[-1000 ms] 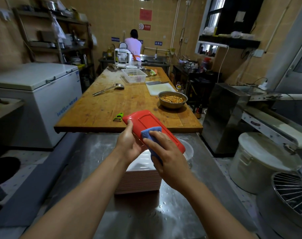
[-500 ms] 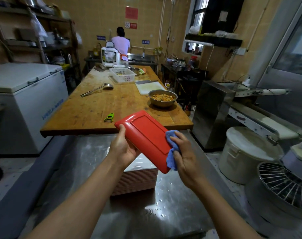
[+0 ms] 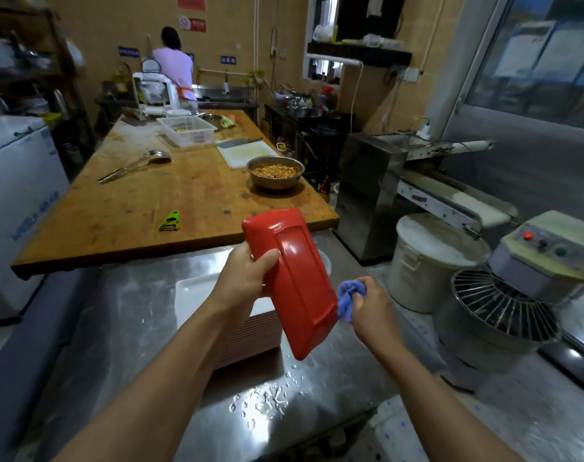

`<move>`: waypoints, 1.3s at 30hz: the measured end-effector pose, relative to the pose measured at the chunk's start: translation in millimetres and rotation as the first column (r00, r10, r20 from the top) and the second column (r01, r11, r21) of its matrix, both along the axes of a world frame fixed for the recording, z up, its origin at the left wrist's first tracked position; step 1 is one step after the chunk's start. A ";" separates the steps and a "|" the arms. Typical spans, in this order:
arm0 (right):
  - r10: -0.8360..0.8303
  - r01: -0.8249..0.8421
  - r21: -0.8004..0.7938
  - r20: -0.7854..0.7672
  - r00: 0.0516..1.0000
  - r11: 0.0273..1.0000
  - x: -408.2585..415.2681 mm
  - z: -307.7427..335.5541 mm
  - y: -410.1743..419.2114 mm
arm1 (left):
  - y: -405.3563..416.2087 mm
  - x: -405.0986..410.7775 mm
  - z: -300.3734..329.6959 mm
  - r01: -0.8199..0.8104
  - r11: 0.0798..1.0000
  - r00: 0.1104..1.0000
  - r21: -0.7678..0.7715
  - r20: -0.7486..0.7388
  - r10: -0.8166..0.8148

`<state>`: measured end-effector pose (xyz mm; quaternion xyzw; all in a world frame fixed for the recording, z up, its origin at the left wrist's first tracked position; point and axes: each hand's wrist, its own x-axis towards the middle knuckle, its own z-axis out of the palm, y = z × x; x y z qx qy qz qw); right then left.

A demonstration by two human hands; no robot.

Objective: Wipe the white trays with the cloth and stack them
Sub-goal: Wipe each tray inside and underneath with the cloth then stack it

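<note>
My left hand (image 3: 247, 278) grips a tray (image 3: 294, 288) by its long left edge, red underside towards me, tilted steeply above the steel counter. My right hand (image 3: 370, 306) pinches a bunched blue cloth (image 3: 345, 300) against the tray's right edge, low down. Below the tray stands a stack of trays (image 3: 217, 305) with a white top face and pinkish rims. The held tray and my left hand hide the stack's right part.
The steel counter (image 3: 150, 345) has water drops near its front edge. Behind it a wooden table (image 3: 170, 201) carries a green peeler (image 3: 170, 221), a ladle, a metal bowl of food (image 3: 275, 171) and a white basket. A lidded bucket (image 3: 427, 261) and a mixer (image 3: 503, 305) stand right. A person is at the far sink.
The tray has tipped from nearly flat to steeply tilted. My right hand with the cloth has slid off the red underside to the tray's right edge. The view has swung right.
</note>
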<state>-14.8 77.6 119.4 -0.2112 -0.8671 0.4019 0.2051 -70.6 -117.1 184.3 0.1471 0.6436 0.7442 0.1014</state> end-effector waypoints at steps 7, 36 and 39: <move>-0.060 0.086 -0.426 0.073 0.996 0.901 0.5 14.4 54.0 | 83.0 26.9 -20.8 -0.315 0.686 0.789 -0.656 -0.583 -0.195; 0.258 -0.075 -0.319 0.582 0.771 0.945 -69.4 -144.7 187.2 | 153.4 8.8 -173.5 -0.169 -0.044 0.927 -0.985 -0.144 -0.345; 0.203 -0.128 -0.166 0.599 0.774 0.978 -70.8 -155.6 186.9 | 150.4 8.5 -178.6 -0.143 -0.062 0.938 -0.988 -0.115 -0.327</move>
